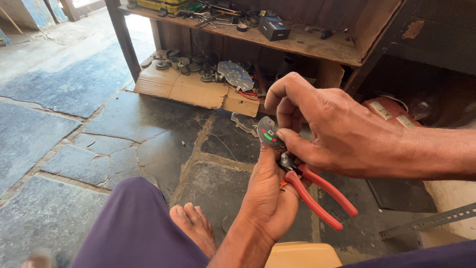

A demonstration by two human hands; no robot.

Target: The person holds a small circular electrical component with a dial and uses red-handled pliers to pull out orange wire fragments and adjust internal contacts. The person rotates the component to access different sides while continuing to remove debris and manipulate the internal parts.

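My left hand [267,193] reaches up from below and holds a small round grey gauge dial [268,132] with red and green marks. The same hand also grips red-handled pliers [317,194], whose handles stick out to the lower right. My right hand [327,126] comes in from the right, and its thumb and fingers pinch the dial's edge from above.
A flattened cardboard sheet [183,87] lies on the stone floor with several round gauge parts and a grey instrument panel [235,74]. A wooden shelf [307,44] above holds tools and a black box [273,28]. My bare foot [194,223] and purple-clad leg [139,228] are below.
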